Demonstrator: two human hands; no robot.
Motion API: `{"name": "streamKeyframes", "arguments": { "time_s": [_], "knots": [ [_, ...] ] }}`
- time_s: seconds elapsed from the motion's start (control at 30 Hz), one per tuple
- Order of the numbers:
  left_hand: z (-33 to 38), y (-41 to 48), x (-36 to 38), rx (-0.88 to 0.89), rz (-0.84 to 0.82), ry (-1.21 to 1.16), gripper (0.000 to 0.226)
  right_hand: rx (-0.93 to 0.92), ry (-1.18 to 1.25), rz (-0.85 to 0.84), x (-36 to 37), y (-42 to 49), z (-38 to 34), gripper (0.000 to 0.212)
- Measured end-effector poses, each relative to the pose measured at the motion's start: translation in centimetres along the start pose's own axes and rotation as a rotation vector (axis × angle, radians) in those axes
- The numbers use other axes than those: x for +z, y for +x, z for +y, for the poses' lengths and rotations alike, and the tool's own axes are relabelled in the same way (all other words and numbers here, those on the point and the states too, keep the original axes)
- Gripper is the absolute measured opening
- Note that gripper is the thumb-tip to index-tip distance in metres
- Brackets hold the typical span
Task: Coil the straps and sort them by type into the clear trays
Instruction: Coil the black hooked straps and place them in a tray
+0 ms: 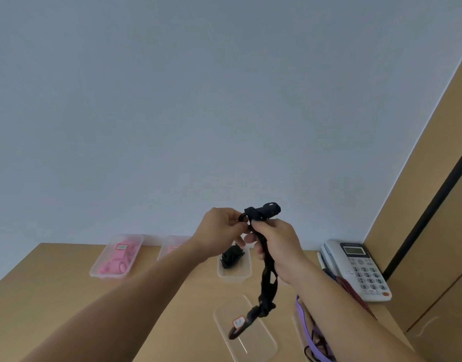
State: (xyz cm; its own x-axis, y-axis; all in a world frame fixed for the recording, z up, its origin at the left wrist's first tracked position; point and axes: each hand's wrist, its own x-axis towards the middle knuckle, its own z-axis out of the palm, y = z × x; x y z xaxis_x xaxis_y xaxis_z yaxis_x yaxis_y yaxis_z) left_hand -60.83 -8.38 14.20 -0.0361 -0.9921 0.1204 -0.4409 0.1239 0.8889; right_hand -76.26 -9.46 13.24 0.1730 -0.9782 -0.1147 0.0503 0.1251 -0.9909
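Note:
I hold a black strap [268, 279] up in the air above the wooden table [55, 288]. My left hand [222, 229] pinches its partly coiled upper end. My right hand [275, 244] grips the strap just below, and the rest hangs down to a black clip [241, 327]. At the back left a clear tray [94, 273] holds pink coiled straps. A second clear tray [164, 250] sits beside it, mostly hidden by my left arm. Behind my hands a third clear tray [233, 279] holds a black coiled strap [231, 257]. A labelled clear tray [266, 347] lies near me.
A white desk phone [360, 267] stands at the back right by a wooden cabinet [433, 231]. Purple straps [306, 325] and a red-black cord [355, 296] lie under my right forearm. A pale wall rises behind the table.

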Motion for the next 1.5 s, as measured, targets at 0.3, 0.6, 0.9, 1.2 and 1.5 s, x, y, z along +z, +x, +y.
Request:
{"name": "streamKeyframes", "arguments": {
  "time_s": [0.3, 0.6, 0.9, 1.2, 1.5],
  "knots": [
    [-0.2, 0.2, 1.7, 0.476, 0.359, 0.845, 0.01, -0.203, -0.232, 0.285, 1.8, 0.1, 0.8, 0.023],
    [-1.4, -0.5, 2.5, 0.607, 0.24, 0.586, 0.049, 0.008, 0.165, 0.241, 1.4, 0.3, 0.8, 0.041],
    [0.1, -1.1, 1.4, -0.078, -0.138, -0.528, 0.021, -0.018, 0.399, -0.027, 0.8, -0.8, -0.3, 0.024],
    [0.2, -1.6, 1.4, -0.054, -0.02, -0.525, 0.032, -0.155, 0.015, 0.04, 0.5, -1.3, 0.3, 0.011],
    [0.1, -2.2, 1.3, -0.12, -0.123, -0.612, 0.028, -0.166, 0.203, -0.005, 1.2, -1.4, 0.8, 0.012]
  ]
}}
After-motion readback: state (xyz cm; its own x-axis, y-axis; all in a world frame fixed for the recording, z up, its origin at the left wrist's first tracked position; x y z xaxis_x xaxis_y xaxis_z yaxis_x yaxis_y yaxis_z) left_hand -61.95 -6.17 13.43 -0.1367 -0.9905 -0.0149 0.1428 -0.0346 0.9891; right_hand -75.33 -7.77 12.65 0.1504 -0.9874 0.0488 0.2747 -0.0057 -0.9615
